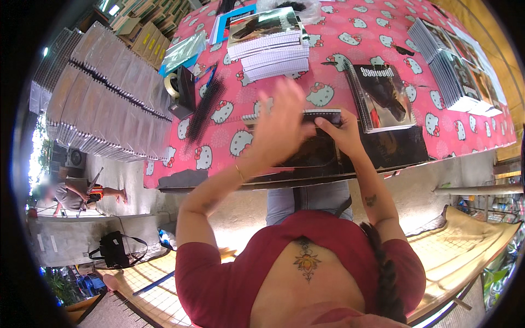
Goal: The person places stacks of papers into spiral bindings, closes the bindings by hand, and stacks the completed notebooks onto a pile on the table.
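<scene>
My right hand is closed on the right end of a dark-covered notebook, its thumb on top. A row of small holes or binding shows along the notebook's far edge. My left hand, blurred by motion, is raised over the notebook's left part with its fingers stretched out and apart. It hides much of the notebook, and I cannot tell whether it touches it. Under both hands lies a dark flat board at the table's near edge. Just right of my right hand is a spiral notebook with a dark picture cover.
Black binding coils lie to the left beside a tape dispenser. Notebook stacks stand farther back and at the right. Plastic-covered notebooks are piled left of the pink-clothed table. Another person is at far left.
</scene>
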